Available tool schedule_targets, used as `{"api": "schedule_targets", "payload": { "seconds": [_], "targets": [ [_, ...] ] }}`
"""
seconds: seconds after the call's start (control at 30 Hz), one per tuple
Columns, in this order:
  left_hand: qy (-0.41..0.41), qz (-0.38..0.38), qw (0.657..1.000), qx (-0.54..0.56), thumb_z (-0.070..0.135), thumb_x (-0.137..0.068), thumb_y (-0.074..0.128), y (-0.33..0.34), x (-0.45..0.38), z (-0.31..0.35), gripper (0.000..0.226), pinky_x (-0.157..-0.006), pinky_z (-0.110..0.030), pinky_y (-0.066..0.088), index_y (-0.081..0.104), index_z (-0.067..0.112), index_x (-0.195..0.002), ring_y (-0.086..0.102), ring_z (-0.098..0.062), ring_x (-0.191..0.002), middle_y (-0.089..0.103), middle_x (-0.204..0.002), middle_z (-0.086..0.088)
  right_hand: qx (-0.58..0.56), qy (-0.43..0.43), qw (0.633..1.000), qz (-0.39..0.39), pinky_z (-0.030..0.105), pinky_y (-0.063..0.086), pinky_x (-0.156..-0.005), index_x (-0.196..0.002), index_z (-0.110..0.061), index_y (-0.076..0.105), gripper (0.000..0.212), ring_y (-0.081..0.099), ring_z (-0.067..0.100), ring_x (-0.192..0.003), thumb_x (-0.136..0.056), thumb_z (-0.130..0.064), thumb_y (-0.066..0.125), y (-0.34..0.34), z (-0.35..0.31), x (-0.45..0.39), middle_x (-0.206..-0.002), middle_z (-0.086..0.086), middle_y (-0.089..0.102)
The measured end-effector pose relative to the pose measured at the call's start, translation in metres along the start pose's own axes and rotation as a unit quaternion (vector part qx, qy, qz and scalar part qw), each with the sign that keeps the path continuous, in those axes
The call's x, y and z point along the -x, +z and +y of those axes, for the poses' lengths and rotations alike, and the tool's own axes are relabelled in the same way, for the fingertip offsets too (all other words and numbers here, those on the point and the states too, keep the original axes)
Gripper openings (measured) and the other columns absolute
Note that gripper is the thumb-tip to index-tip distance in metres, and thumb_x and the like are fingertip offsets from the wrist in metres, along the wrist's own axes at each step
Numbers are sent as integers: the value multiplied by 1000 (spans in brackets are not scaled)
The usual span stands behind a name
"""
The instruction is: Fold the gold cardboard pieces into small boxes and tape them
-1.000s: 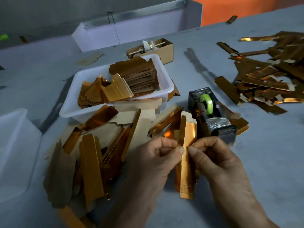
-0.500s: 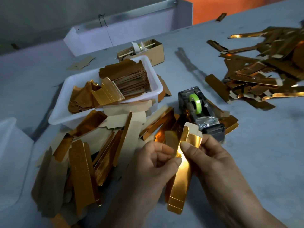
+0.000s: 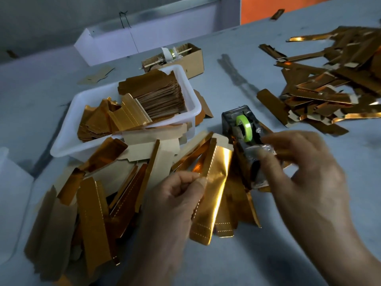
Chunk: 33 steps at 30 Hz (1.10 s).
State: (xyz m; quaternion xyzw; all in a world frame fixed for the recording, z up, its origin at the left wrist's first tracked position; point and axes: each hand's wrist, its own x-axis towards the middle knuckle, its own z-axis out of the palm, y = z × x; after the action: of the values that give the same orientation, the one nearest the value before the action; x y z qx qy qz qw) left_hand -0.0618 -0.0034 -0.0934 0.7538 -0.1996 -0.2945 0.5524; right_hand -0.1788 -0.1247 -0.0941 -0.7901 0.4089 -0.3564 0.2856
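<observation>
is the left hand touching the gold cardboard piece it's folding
Touching. The head view shows the left hand pinching the left edge of the gold cardboard piece between thumb and fingers, with no gap visible.

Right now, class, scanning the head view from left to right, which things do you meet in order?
Loose gold pieces → white tray → folded gold piece pinched by the left hand → tape dispenser → right hand → far pile of gold pieces.

right hand (image 3: 299, 162) off gold piece (image 3: 214, 182), at dispenser (image 3: 245, 139)
</observation>
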Motion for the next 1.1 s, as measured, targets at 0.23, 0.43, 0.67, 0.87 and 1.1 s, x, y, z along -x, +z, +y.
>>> {"api": "schedule_targets", "payload": {
  "seconds": [0.23, 0.43, 0.67, 0.87, 1.1],
  "targets": [
    [22, 1, 997, -72, 40, -84, 61, 28, -7, 8, 10, -57, -33, 58, 63, 30, -81, 67, -12, -66, 67, -71, 13, -119, 182, 967, -130, 7, 35, -37, -72, -24, 63, 16, 58, 3, -61, -85, -33, 62, 7, 25, -35, -77, -7, 64],
    [3, -33, 999, -42, 38, -91, 54, 48, -12, 16, 13, -58, -21, 57, 60, 30, -83, 66, -11, -74, 67, -76, 7, -153, 217, 955, -135, 17, 37, -47, -73, -19, 65, 16, 58, 5, -63, -85, -28, 61, 7, 24, -37, -73, -5, 63],
    [-7, -45, 999, 31, 33, -94, 52, 67, -9, 18, 15, -76, -35, 59, 64, 25, -96, 69, -17, -82, 71, -84, 0, -213, 217, 946, -112, 11, 39, -36, -65, -14, 65, 25, 57, -3, -54, -89, -12, 56, 8, 24, -33, -76, -5, 61],
    [32, -25, 998, 44, 31, -93, 55, 71, -6, 13, 10, -55, -13, 53, 64, 26, -91, 67, -7, -77, 71, -83, 4, -426, 234, 865, -121, 27, 46, -66, -72, -18, 72, 18, 62, 7, -95, -77, -33, 62, 5, 28, -21, -114, 1, 63],
    [41, -20, 997, 58, 29, -92, 56, 67, -2, 8, 8, -49, -8, 46, 62, 26, -88, 65, 2, -69, 69, -78, 15, -134, 128, 980, -71, 3, 42, -57, -67, -26, 64, 18, 42, -3, -111, -84, -28, 61, 2, 26, -2, -136, -14, 40]
  ]
}}
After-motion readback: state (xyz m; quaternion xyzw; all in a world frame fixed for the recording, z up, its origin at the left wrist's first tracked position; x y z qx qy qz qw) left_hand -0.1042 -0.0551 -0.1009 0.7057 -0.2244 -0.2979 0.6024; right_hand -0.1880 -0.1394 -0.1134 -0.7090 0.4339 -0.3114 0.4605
